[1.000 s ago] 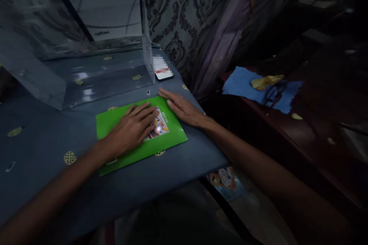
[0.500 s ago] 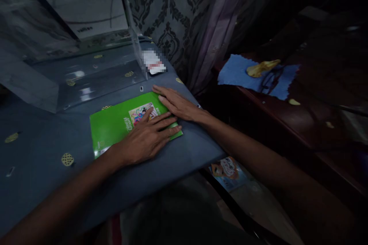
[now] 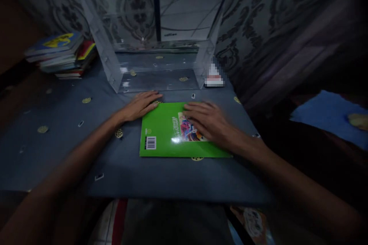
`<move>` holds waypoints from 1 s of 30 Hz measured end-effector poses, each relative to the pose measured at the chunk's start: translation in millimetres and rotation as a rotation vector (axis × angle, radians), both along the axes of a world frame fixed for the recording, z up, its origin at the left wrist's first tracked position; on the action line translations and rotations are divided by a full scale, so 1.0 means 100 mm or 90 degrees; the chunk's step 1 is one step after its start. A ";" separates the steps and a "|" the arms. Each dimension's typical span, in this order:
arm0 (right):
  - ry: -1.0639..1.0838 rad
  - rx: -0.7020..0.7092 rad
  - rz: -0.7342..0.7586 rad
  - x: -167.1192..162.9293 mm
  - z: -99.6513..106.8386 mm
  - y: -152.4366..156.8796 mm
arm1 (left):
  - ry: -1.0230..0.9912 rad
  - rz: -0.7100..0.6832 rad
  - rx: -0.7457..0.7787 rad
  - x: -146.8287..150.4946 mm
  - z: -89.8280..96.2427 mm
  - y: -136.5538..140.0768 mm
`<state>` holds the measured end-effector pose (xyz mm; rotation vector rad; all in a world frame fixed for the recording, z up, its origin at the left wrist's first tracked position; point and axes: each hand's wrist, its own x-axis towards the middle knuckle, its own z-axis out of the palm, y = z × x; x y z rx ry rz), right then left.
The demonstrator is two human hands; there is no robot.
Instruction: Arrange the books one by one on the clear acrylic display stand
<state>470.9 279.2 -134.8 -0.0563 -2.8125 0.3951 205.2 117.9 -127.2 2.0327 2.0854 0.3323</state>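
Right hand [image 3: 208,122]: fingers flat, slightly apart, clamping nothing | left hand [image 3: 142,105]: fingers nearly together, thumb out, gripping nothing | handling: probably best with light, even palm pressure, left steadying the green book [image 3: 161,130] at its 10 o'clock corner | book beneath right fingers, at left fingers' 4 o'clock | table [image 3: 172,180] under all; clear stand [image 3: 112,70] at 12 o'clock

No words can be read; the green book [image 3: 161,126] bears a barcode label [image 3: 150,142] and blurred white lettering [image 3: 174,125].
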 end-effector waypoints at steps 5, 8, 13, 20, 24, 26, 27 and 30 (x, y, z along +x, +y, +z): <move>-0.023 -0.027 0.204 -0.66 0.08 -0.39 | -0.051 -0.011 0.059 -0.08 -0.11 0.03; 0.019 -0.013 0.209 -0.87 0.07 -0.52 | -0.068 -0.014 0.104 -0.10 -0.19 0.02; 0.068 -0.027 0.303 -0.70 0.04 -0.79 | -0.065 -0.028 0.127 -0.12 -0.22 0.02; 0.019 -0.072 0.397 -0.33 0.11 -1.11 | -0.068 -0.002 0.141 -0.07 -0.21 0.01; 0.023 -0.095 0.333 -0.29 0.11 -0.85 | -0.068 0.057 0.159 -0.03 -0.21 -0.02; 0.024 -0.072 0.243 -0.24 0.08 -0.59 | -0.070 0.086 0.170 0.00 -0.17 -0.07; 0.023 -0.052 0.194 -0.20 0.06 -0.45 | -0.071 0.090 0.165 0.03 -0.13 -0.11; 0.033 0.004 0.043 -0.06 -0.02 -0.07 | -0.053 0.090 0.188 0.23 0.01 -0.33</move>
